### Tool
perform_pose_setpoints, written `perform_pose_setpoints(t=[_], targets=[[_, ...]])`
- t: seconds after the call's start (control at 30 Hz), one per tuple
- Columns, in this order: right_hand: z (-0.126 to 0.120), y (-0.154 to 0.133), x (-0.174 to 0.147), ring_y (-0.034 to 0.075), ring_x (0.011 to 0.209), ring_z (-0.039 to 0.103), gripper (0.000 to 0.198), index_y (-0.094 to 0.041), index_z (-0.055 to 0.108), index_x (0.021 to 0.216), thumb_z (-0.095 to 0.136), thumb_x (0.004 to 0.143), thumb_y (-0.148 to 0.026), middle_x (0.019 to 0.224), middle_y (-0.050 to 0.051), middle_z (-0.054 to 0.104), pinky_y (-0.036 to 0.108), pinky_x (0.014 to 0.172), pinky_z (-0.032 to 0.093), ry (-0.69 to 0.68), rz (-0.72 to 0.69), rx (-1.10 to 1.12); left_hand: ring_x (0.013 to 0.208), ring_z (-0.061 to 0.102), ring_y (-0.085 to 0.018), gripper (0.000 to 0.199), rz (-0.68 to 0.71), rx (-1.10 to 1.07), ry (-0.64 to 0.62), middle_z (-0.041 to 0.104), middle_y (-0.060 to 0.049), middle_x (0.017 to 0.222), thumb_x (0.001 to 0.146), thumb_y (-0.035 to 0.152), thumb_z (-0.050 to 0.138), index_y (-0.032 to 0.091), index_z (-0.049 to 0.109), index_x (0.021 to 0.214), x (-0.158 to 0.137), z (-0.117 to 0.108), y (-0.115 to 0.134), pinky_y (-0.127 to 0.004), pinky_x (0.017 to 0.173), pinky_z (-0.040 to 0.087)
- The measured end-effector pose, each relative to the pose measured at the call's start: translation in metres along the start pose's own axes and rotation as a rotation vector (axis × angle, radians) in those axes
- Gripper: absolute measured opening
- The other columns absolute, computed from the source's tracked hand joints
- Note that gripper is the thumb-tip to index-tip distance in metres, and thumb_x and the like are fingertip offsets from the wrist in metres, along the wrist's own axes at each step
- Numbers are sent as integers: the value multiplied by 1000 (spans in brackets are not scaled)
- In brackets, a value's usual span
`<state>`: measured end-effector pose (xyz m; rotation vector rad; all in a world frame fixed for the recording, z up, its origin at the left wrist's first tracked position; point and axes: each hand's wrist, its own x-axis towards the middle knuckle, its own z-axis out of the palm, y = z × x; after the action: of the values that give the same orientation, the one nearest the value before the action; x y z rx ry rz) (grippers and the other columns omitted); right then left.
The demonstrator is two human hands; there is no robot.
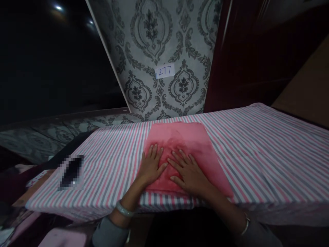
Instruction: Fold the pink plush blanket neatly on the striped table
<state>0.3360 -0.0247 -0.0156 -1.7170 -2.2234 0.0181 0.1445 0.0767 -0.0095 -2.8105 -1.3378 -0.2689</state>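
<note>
A pinkish-red cloth, laid out as a rough rectangle, covers the middle of the table's near half. My left hand rests flat on its left side, fingers spread and pointing away from me. On the cloth's middle and right lies my right hand, palm down, its fingers also spread. The fabric is slightly wrinkled around and between the hands. Neither hand grips anything. Beneath the cloth is a striped tablecloth in pink, grey and white.
A dark, pixelated object lies at the table's left. Behind stands patterned wallpaper with a paper label reading 277. A large dark screen rises at back left, dark red panelling at right. A pink stool-like thing sits below left.
</note>
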Motion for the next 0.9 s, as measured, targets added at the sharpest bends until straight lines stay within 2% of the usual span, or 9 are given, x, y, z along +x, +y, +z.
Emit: perform_pose_setpoints(t=[0.17,0.37,0.5,0.6,0.73,0.8,0.9], targets=[[-3,5,-4,31,151,18,60,-32,38,154,51,97,-48,164,4,25,60,116,24,25,3,-37,153,16,-33,65,9,4,14,22,-15,165,98,50,44,23,31,156,2,-4,0,-66,114,24],[10,34,-43,34,147,30,58,-26,43,152,46,98,-50,160,10,35,60,114,29,171,154,-158,153,15,-32,62,-29,-36,13,21,-15,165,99,49,44,23,34,155,2,-5,3,-65,115,23],[23,54,-71,32,147,30,56,-25,43,151,38,101,-47,159,10,36,59,112,33,257,208,-200,152,16,-37,64,-213,-150,119,17,-22,165,97,49,45,17,39,152,2,-2,-4,-62,114,28],[29,69,-85,31,147,32,55,-25,41,153,34,102,-46,158,10,38,58,109,38,274,236,-196,148,29,-38,69,-331,-328,192,30,-27,159,93,46,50,9,39,150,-1,3,-21,-58,114,32],[25,73,-88,34,145,35,57,-25,42,152,35,100,-46,153,12,46,63,107,39,325,236,-174,144,39,-33,74,-373,-693,266,46,-22,152,85,46,60,9,44,146,-18,8,-46,-51,119,28],[18,58,-80,34,144,36,58,-22,40,153,38,99,-43,152,14,47,62,110,36,381,175,-132,140,45,-33,81,-450,-941,291,48,-21,150,80,49,67,11,43,147,-31,7,-49,-49,116,34],[8,13,-60,30,143,39,64,-20,31,157,44,97,-36,153,15,44,55,114,37,393,29,-9,126,59,-33,91,-575,-1326,257,57,-19,141,71,48,81,17,42,147,-48,-1,-42,-48,104,49]])
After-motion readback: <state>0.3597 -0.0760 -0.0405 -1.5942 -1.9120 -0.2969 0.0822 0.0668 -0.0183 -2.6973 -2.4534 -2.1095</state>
